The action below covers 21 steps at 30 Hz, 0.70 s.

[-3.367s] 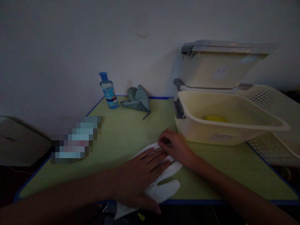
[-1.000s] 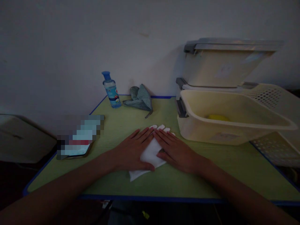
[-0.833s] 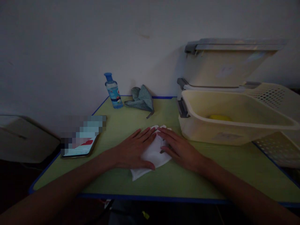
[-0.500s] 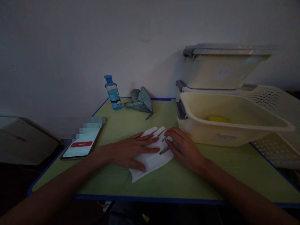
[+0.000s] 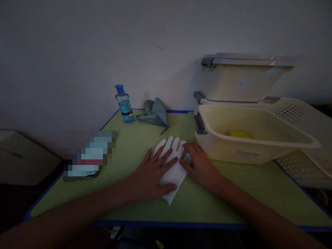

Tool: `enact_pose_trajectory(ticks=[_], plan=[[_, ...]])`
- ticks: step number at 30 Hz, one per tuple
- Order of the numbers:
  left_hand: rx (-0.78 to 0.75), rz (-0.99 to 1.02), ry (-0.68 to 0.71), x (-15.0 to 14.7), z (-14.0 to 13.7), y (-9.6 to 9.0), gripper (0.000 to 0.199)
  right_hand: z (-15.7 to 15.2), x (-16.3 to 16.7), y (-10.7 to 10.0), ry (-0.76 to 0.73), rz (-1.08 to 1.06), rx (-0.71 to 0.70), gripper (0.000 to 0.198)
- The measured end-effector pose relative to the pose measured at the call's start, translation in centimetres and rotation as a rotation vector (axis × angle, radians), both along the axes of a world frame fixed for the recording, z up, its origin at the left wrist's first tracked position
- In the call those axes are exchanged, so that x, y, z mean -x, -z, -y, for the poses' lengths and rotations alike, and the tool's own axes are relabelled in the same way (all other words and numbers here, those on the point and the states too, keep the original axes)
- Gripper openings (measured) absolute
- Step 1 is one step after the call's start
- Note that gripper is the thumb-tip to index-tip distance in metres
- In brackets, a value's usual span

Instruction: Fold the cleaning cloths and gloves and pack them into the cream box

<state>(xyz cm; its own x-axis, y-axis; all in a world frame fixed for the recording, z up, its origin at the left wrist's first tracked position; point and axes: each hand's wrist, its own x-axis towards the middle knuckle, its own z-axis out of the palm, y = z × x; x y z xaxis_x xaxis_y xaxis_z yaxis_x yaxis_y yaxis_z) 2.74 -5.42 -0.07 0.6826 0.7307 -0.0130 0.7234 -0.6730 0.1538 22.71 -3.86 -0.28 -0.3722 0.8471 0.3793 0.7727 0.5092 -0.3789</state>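
A white glove (image 5: 173,174) lies flat on the green table, its fingers toward the wall and its cuff toward me. My left hand (image 5: 153,174) rests on the glove's palm with fingers spread, hiding part of it. At the glove's right side is my right hand (image 5: 201,166). Its index fingertip touches a glove finger near the tip, while the thumb lies apart from it on the glove's edge. The glove's thumb is partly hidden under that hand.
A blue bottle (image 5: 125,105) and a crumpled grey-green cloth item (image 5: 154,114) stand by the wall. Left lies a phone (image 5: 90,155), partly blurred out. An open cream bin (image 5: 228,148) holds something yellow (image 5: 240,134). Behind it is a perforated basket (image 5: 293,110). Blue trim edges the table (image 5: 233,207).
The glove has turned, so its fingers point more straight toward the wall. My left hand has shifted slightly toward me with it. My right fingertips stay at the glove's right side.
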Motion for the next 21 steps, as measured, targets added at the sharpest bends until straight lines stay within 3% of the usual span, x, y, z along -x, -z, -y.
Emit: enact_pose_trajectory(ticks=[12, 21], plan=[[0.040, 0.011, -0.003, 0.06, -0.10, -0.27, 0.069, 0.15, 0.04, -0.24, 0.033, -0.011, 0.079, 0.057], [0.023, 0.018, -0.009, 0.12, -0.19, 0.08, 0.068, 0.30, -0.06, -0.86, 0.030, -0.091, 0.084, 0.055]])
